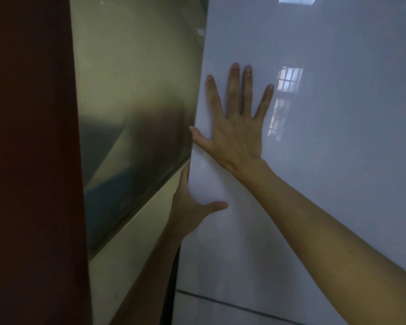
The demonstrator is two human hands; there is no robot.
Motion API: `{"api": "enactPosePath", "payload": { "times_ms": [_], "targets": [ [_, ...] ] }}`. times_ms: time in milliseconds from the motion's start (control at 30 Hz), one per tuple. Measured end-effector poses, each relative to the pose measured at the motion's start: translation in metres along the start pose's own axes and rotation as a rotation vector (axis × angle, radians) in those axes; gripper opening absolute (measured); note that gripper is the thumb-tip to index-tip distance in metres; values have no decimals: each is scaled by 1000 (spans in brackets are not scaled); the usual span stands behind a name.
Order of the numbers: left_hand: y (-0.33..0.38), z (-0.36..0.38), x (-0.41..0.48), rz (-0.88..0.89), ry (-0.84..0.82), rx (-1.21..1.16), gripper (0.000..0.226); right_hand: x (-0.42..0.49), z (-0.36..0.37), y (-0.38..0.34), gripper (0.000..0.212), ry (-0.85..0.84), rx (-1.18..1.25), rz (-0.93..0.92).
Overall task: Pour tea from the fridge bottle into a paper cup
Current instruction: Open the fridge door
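A glossy white fridge door (326, 160) fills the right of the head view. My right hand (238, 127) lies flat on it with fingers spread, palm against the surface near the door's left edge. Lower down, my left hand (190, 207) wraps around that left edge, thumb on the front face and fingers hidden behind the door. The door looks closed or nearly closed. No bottle and no paper cup are in view.
The fridge's metallic side panel (136, 113) runs along the left of the door. A dark red wall or post (31, 160) stands at the far left. A horizontal seam (244, 308) crosses the door's lower part.
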State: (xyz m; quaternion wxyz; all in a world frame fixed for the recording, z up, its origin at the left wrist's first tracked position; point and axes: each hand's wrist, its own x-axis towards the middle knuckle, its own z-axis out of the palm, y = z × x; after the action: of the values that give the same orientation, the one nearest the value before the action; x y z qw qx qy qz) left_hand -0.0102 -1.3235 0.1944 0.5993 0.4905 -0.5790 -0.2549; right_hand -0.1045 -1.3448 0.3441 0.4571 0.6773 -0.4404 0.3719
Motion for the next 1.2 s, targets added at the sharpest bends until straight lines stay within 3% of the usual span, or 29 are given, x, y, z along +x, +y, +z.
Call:
{"api": "enactPosePath", "payload": {
  "times_ms": [100, 533, 967, 1067, 1200],
  "targets": [
    [4, 4, 2, -124, -28, -28, 124, 0, 0, 0, 98, 7, -6, 3],
    [18, 2, -14, -82, 53, -69, 110, -3, -12, -2, 93, -38, 42, 20],
    [33, -2, -40, -146, 66, -41, 115, -17, -32, -16, 90, -45, 72, 58],
    [38, -3, -45, -226, 103, -141, 123, -21, -41, -20, 90, -44, 76, 68],
    [42, -12, -65, -119, 69, -97, 107, -26, -56, -23, 90, -48, 80, 87]
  ]
}}
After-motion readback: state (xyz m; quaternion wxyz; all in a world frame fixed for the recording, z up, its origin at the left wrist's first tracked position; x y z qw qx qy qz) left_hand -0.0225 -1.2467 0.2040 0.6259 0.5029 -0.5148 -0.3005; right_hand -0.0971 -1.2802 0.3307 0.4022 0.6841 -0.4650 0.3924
